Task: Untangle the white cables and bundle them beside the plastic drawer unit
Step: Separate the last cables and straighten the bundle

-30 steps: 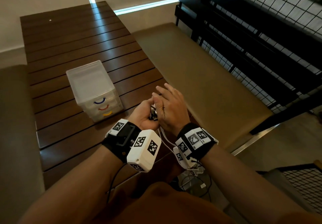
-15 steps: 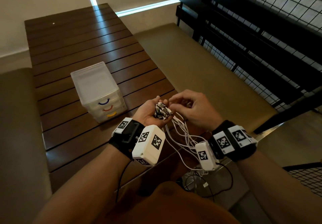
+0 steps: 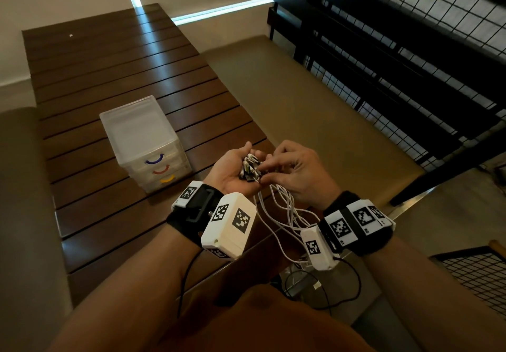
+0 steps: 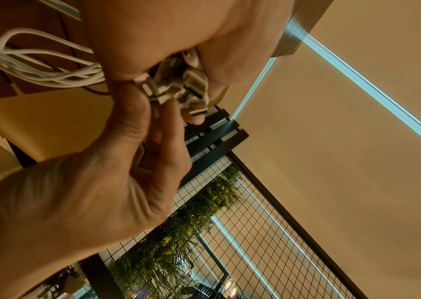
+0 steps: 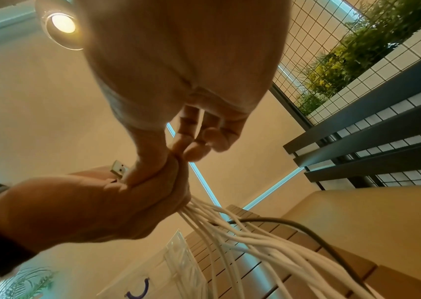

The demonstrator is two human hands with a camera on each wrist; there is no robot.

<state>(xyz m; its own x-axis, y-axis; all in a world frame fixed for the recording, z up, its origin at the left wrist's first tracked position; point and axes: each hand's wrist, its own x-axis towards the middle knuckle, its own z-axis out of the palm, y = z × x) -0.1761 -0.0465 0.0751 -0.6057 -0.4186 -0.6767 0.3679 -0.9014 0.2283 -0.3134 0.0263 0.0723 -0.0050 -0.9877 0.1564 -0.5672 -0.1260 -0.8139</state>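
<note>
Several white cables [image 3: 276, 214] hang in loose loops from my left hand [image 3: 236, 167], which is palm up and curled round their bunched plug ends [image 3: 250, 169] just off the table's near right corner. My right hand [image 3: 267, 169] reaches in from the right, thumb and fingertips pinching one plug in that bunch. In the left wrist view that pinched plug [image 4: 150, 91] shows beside the other connectors [image 4: 193, 89]. The right wrist view shows the cables [image 5: 242, 242] fanning out under my left hand [image 5: 89, 198]. The clear plastic drawer unit [image 3: 145, 143] stands on the table, left of both hands.
The dark slatted wooden table [image 3: 109, 78] stretches away to the left. A tan padded bench [image 3: 301, 119] runs along its right side, with a black railing and wire mesh [image 3: 397, 64] behind. A thin black wire [image 3: 353, 283] trails from my right wrist device.
One second ago my right hand lay over the left with fingers extended. It has since drawn back to the right and now pinches at the plugs, and the cable loops hang in view.
</note>
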